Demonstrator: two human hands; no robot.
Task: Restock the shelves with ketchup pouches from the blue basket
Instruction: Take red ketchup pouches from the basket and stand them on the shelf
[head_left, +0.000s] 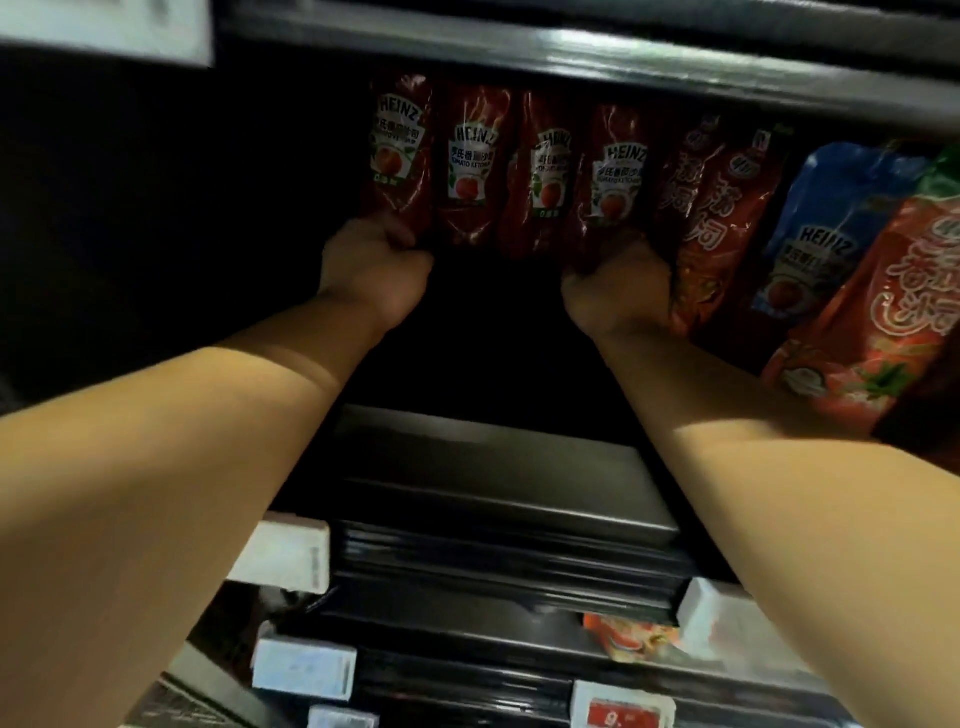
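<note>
Left hand (375, 262) is clamped on the bottom of the leftmost ketchup pouch (400, 156); right hand (621, 291) on the fourth pouch (615, 179). Row is likely being squared upright, deep on the shelf (493, 478). Blue basket not seen.

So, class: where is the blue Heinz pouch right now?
In the head view, the blue Heinz pouch stands at the right of the shelf row, between an orange-red pouch and a larger orange pouch.
</note>
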